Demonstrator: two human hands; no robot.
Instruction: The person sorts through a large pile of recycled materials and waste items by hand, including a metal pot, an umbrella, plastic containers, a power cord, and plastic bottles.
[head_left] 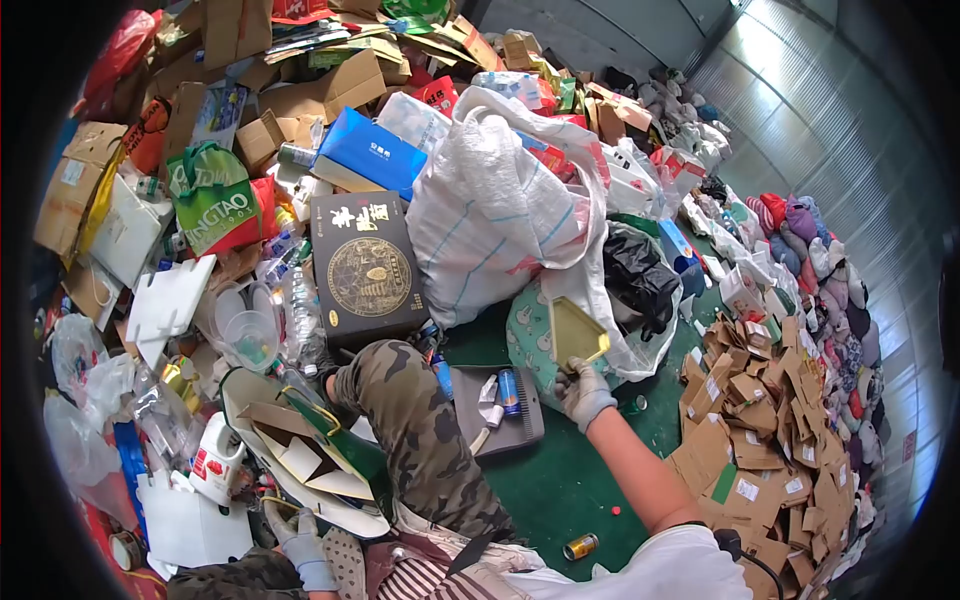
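Observation:
My right hand (585, 395), in a pale work glove, pinches the lower edge of a shallow yellow-green tray (576, 332). The tray is held up in front of a mint-green patterned bag (532, 325) and a white sack holding a black plastic bag (638, 277). Low on the left, my gloved left hand (308, 560) has its fingers curled at the near end of an opened green gift box (355, 455) with a yellow cord handle. Cream cardboard inserts (298, 458) show inside the box, which leans against my camouflage-clad leg.
A large white woven sack (480, 210) stands ahead, beside a black printed box (368, 265). A grey bin (520, 425) holds a blue can. Mixed plastics and bottles (300, 310) heap at left; flattened cardboard (750, 430) piles at right. A yellow can (580, 546) lies on the green floor.

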